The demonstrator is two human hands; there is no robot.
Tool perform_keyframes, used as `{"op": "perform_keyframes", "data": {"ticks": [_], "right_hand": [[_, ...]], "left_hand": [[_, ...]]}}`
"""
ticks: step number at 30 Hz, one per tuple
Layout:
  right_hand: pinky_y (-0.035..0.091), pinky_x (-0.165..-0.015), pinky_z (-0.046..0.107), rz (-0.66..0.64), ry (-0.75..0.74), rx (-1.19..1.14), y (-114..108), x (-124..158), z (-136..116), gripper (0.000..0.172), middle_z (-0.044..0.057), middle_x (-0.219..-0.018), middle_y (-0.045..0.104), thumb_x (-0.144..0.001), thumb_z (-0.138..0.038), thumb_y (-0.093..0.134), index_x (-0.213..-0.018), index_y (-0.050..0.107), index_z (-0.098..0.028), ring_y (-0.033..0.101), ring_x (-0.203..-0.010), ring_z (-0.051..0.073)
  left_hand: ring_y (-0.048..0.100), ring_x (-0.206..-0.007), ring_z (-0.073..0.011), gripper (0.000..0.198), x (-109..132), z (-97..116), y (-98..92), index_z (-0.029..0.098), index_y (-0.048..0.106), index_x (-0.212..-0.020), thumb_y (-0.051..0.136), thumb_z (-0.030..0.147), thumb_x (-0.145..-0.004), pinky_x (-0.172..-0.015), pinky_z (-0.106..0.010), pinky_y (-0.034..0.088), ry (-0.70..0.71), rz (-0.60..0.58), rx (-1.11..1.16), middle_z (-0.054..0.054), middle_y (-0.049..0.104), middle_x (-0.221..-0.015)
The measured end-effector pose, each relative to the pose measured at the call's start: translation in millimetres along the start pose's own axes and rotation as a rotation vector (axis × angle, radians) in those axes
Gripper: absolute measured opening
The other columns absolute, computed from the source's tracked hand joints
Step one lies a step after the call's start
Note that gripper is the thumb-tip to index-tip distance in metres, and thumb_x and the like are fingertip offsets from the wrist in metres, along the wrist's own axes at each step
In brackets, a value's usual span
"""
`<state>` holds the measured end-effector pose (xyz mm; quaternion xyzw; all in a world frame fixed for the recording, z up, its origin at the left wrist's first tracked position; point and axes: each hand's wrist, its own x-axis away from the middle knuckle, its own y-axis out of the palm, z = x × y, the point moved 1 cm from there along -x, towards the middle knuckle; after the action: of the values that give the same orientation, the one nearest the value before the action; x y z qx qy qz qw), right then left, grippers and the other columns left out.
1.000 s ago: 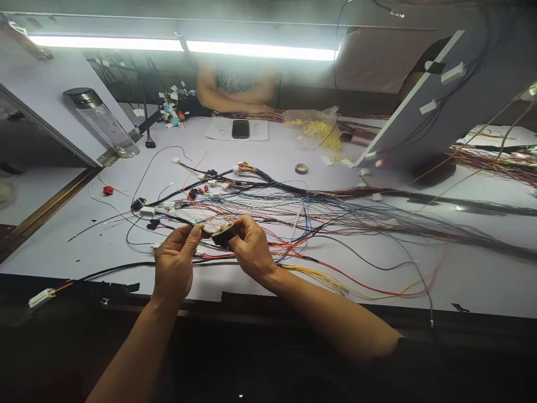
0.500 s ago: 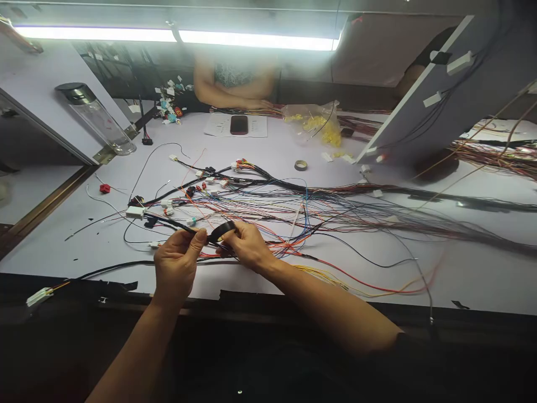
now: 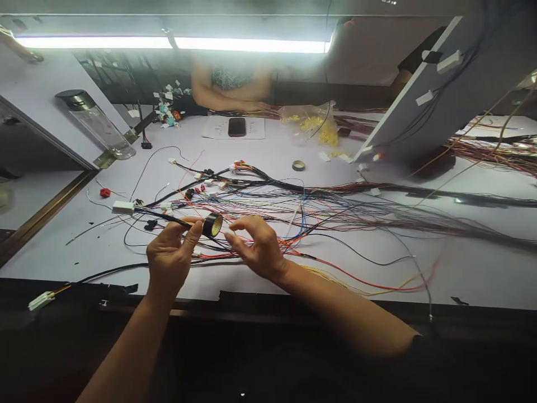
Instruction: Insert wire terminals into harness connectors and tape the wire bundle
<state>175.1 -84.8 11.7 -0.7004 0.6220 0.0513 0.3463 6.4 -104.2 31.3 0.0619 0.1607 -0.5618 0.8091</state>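
Note:
Thumb and fingers of my left hand (image 3: 172, 249) pinch a black-wrapped wire bundle (image 3: 161, 215) that ends in a white connector (image 3: 123, 208) on the left. A roll of black tape (image 3: 212, 224) hangs at the bundle, just right of my left fingertips. My right hand (image 3: 260, 246) is off the roll, its thumb and index finger apart with a small gap to the tape. Beneath both hands, red and dark wires (image 3: 226, 254) run to the right across the table.
Loose wires (image 3: 335, 210) and several connectors cover the table's middle. A second tape roll (image 3: 298, 165), a phone (image 3: 237, 127) on paper, a bag of yellow parts (image 3: 312, 123) and a glass bottle (image 3: 98, 126) lie farther back. Another person's arms (image 3: 230, 98) rest across the table.
My right hand has let go of the tape roll and moved right, fingers opening. The roll now hangs beside my left hand, which has shifted slightly left with the bundle and its white connector.

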Motion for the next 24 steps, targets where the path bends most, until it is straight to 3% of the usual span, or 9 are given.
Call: {"op": "perform_keyframes", "data": {"ticks": [3,6,11,15,18,21,24], "right_hand": [[0.04,-0.084,0.033,-0.014,-0.135,0.191,7,4,-9,0.033,0.006,-0.098,0.071,-0.089,-0.048,0.058,-0.102,0.064,-0.019,0.06,-0.094,0.02],[0.037,-0.075,0.031,-0.07,-0.101,0.297,15,-2,-11,0.035,0.005,-0.096,0.071,-0.089,-0.051,0.057,-0.103,0.066,-0.02,0.061,-0.088,0.018],[0.035,-0.067,0.026,-0.19,-0.081,0.265,20,-11,-9,0.021,0.0,-0.08,0.068,-0.094,-0.037,0.054,-0.091,0.069,-0.023,0.059,-0.075,0.012],[0.035,-0.064,0.025,-0.2,-0.054,0.191,22,-8,-7,0.032,-0.001,-0.071,0.065,-0.097,-0.037,0.048,-0.077,0.067,-0.02,0.057,-0.069,0.011],[0.034,-0.064,0.025,-0.22,-0.04,0.188,17,-6,-7,0.038,-0.002,-0.067,0.063,-0.097,-0.039,0.047,-0.07,0.065,-0.019,0.056,-0.066,0.01],[0.036,-0.073,0.029,-0.188,-0.081,0.245,6,-4,-9,0.025,-0.001,-0.082,0.067,-0.091,-0.045,0.056,-0.088,0.067,-0.023,0.058,-0.078,0.014],[0.035,-0.086,0.034,-0.131,-0.202,0.34,1,-1,-12,0.033,0.004,-0.108,0.065,-0.086,-0.039,0.062,-0.115,0.06,-0.024,0.056,-0.099,0.019]], "left_hand": [[0.063,-0.094,-0.02,0.013,-2,2,2.2,0.02,0.071,-0.088,0.072,0.027,-0.077,-0.094,-0.035,0.047,0.01,0.002,-0.013,-0.005,0.068,-0.094],[0.063,-0.098,-0.0212,0.013,-2,5,3.4,0.02,0.071,-0.09,0.07,0.025,-0.079,-0.097,-0.038,0.046,0.053,-0.031,-0.031,-0.006,0.068,-0.098],[0.062,-0.104,-0.0241,0.012,-5,6,2.1,0.02,0.07,-0.091,0.068,0.025,-0.08,-0.1,-0.043,0.045,0.084,-0.117,-0.023,-0.007,0.068,-0.104],[0.062,-0.105,-0.0238,0.014,-8,2,1.6,0.02,0.072,-0.093,0.066,0.026,-0.082,-0.101,-0.041,0.044,0.084,-0.184,-0.048,-0.007,0.069,-0.104],[0.066,-0.09,-0.0215,0.012,-10,0,1.3,0.02,0.071,-0.087,0.068,0.029,-0.081,-0.09,-0.037,0.05,0.004,-0.181,-0.074,-0.006,0.071,-0.09],[0.065,-0.076,-0.0188,0.014,-12,-2,1.5,0.02,0.07,-0.085,0.071,0.032,-0.078,-0.075,-0.032,0.053,-0.086,-0.1,-0.06,-0.005,0.07,-0.081],[0.064,-0.074,-0.0173,0.015,-14,-4,4.3,0.018,0.069,-0.08,0.072,0.033,-0.076,-0.072,-0.029,0.052,-0.152,-0.058,0.055,-0.004,0.069,-0.079]]}}
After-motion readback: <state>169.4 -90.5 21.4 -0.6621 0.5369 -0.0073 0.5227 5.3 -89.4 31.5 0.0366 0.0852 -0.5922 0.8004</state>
